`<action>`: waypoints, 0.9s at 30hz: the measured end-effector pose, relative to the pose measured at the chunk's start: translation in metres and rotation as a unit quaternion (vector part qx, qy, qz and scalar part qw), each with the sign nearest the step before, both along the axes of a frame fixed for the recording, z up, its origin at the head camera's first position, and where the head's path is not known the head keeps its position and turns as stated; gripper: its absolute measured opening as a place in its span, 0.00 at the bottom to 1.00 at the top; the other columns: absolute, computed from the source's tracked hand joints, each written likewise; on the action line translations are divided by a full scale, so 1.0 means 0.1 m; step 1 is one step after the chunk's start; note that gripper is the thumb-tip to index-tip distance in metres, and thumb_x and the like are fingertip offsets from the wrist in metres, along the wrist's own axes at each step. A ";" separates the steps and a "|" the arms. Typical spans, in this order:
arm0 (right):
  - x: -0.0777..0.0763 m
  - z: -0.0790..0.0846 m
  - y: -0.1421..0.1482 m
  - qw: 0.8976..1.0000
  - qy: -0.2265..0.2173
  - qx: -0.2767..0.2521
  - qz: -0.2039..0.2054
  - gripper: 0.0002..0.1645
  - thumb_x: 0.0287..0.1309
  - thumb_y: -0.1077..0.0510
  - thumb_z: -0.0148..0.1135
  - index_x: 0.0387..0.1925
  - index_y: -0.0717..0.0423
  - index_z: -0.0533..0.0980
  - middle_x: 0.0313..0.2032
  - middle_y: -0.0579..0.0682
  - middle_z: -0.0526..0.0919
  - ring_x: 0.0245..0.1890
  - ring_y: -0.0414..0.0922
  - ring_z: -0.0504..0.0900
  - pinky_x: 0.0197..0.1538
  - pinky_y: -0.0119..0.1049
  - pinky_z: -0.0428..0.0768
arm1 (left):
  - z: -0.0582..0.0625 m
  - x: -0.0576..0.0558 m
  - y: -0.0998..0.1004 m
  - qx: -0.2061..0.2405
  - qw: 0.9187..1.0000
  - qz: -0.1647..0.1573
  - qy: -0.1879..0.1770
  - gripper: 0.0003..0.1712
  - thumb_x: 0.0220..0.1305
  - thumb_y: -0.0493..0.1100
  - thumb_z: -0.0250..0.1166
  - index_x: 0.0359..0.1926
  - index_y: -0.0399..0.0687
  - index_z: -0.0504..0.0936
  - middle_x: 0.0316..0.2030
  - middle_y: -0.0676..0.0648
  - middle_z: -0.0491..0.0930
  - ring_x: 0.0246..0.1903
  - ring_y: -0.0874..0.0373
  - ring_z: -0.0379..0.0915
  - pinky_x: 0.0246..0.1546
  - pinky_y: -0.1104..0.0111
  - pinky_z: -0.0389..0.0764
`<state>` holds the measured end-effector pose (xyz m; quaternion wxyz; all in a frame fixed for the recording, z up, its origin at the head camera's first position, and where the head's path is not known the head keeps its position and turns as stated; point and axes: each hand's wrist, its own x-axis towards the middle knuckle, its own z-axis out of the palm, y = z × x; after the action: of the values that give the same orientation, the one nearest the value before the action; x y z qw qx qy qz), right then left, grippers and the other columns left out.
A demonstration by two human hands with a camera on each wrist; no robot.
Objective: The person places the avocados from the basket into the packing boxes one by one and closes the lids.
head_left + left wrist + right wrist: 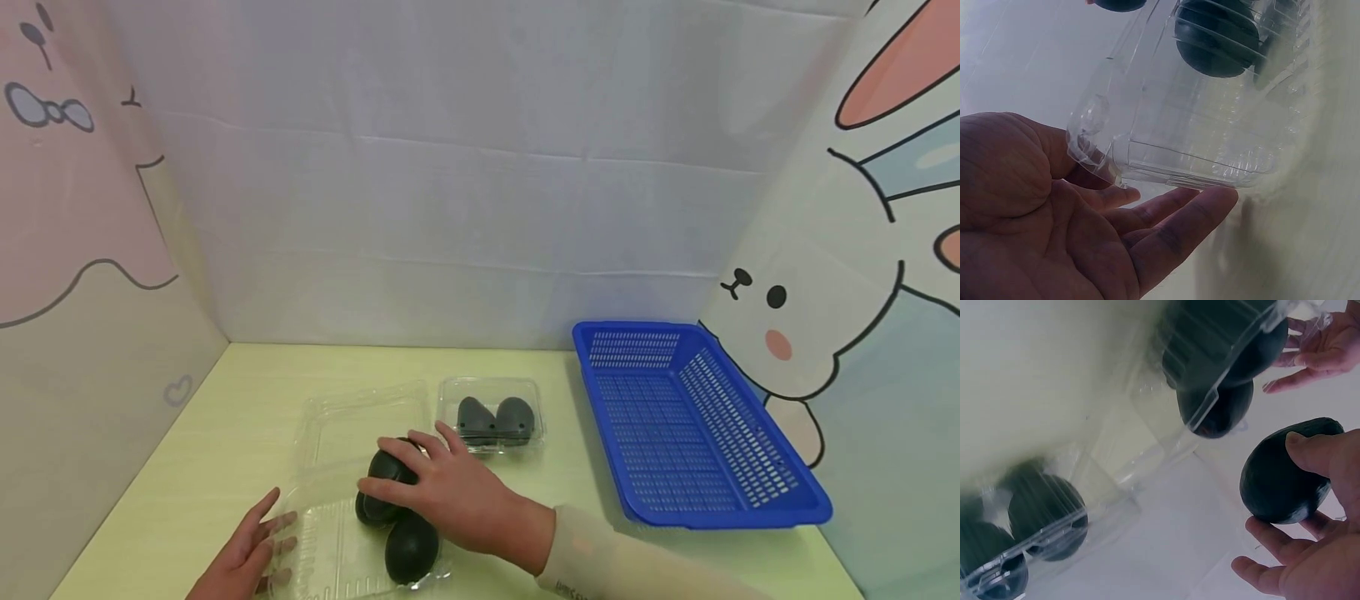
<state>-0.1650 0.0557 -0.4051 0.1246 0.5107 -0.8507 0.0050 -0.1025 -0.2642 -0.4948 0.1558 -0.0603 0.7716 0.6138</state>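
Observation:
My right hand holds a dark avocado between thumb and fingers, above an open clear plastic clamshell box. In the right wrist view the held avocado is apart from the box. Another avocado lies in the right part of that box, and one more shows partly under the held one. At the box's left side is my left hand. Its extended fingers touch the outer wall in the left wrist view. The clear lid lies folded back behind the box.
Behind and right of the open box stands a second clear box with dark avocados inside. A blue perforated plastic basket sits at the right of the pale yellow table. Patterned fabric walls enclose the back and sides.

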 end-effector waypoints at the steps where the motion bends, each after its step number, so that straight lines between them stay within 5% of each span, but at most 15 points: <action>1: 0.01 -0.02 -0.01 1.000 -0.001 0.000 0.003 0.50 0.59 0.62 0.76 0.76 0.29 0.64 0.75 0.50 0.61 0.68 0.51 0.70 0.68 0.61 0.67 | 0.00 0.00 0.00 -0.001 1.000 0.001 0.000 0.36 0.81 0.32 0.40 0.81 0.37 0.35 0.72 0.17 0.50 0.66 0.25 0.63 0.49 0.46 0.82; 17: 0.17 -0.26 -0.15 0.999 -0.025 -0.014 0.035 0.50 0.58 0.52 0.78 0.76 0.28 0.63 0.75 0.49 0.61 0.69 0.49 0.67 0.68 0.57 0.68 | 0.02 0.00 0.00 0.000 1.000 -0.005 -0.003 0.36 0.82 0.33 0.40 0.81 0.37 0.35 0.72 0.17 0.49 0.67 0.23 0.61 0.50 0.45 0.82; 27: 0.25 -0.38 -0.22 0.997 -0.022 -0.043 0.064 0.37 0.68 0.43 0.68 0.75 0.31 0.65 0.75 0.49 0.63 0.68 0.48 0.69 0.68 0.51 0.67 | 0.04 -0.01 0.01 -0.006 1.000 -0.003 -0.013 0.36 0.81 0.33 0.40 0.81 0.37 0.35 0.72 0.18 0.50 0.67 0.23 0.61 0.50 0.45 0.82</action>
<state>-0.1403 0.0335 -0.4429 0.1274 0.5578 -0.8179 0.0606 -0.1033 -0.2634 -0.4906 0.1674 -0.0674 0.7734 0.6077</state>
